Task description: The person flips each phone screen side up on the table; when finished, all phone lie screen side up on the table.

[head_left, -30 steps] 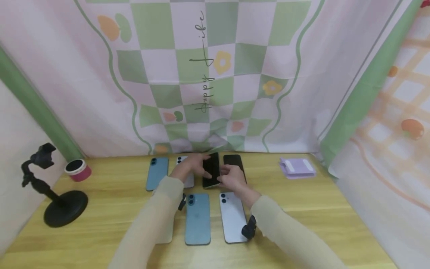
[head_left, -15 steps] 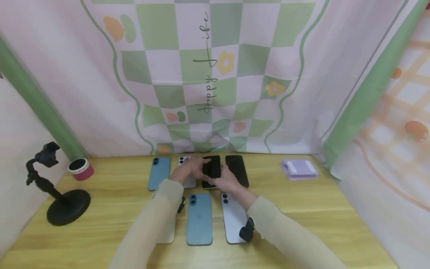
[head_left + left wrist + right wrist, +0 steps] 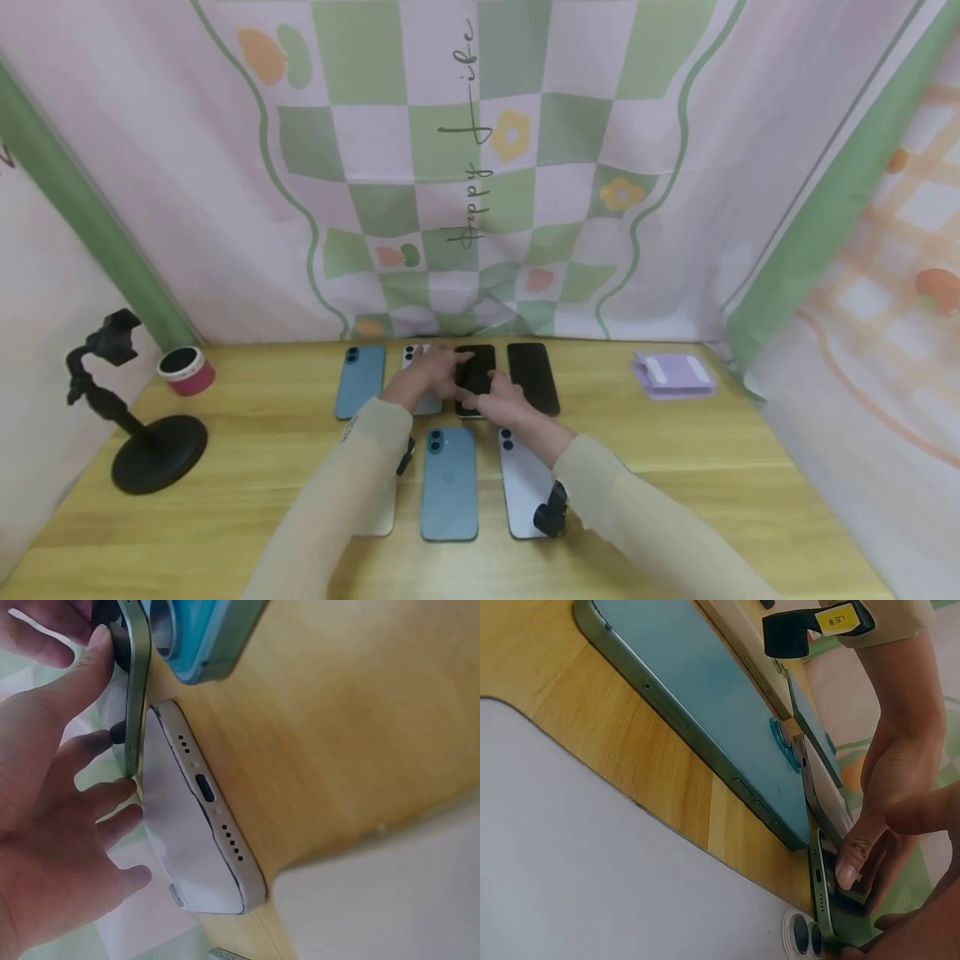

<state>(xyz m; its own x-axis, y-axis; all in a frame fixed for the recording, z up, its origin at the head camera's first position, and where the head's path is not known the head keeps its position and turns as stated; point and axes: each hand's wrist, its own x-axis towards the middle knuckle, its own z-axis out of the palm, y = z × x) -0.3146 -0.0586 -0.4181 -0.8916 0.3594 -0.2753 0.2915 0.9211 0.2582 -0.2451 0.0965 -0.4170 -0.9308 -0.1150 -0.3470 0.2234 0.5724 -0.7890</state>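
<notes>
A smartphone with a black screen [image 3: 477, 375] and a green side frame [image 3: 136, 682] lies face up at the back of the wooden table, between both hands. My left hand [image 3: 435, 371] reaches over a white phone [image 3: 427, 406]; its thumb and index finger rest on the black screen. From the right, my right hand [image 3: 510, 406] touches the same phone near its lower right corner, its fingers partly hidden in the right wrist view. A dark phone [image 3: 534, 379] lies just right of it, and a blue phone [image 3: 360, 383] lies farthest left in this row.
Nearer are a blue phone [image 3: 450, 487], a white phone [image 3: 525, 483] under the right wrist, and a pale phone [image 3: 381, 508] partly under the left forearm. A black stand [image 3: 160, 454] and pink tub [image 3: 193, 381] are left; a lilac plastic piece [image 3: 675, 375] is right.
The green-framed phone was tilted in both hands a second ago and now lies flat. My right hand has moved slightly left and down along its edge. The head view has shifted a little.
</notes>
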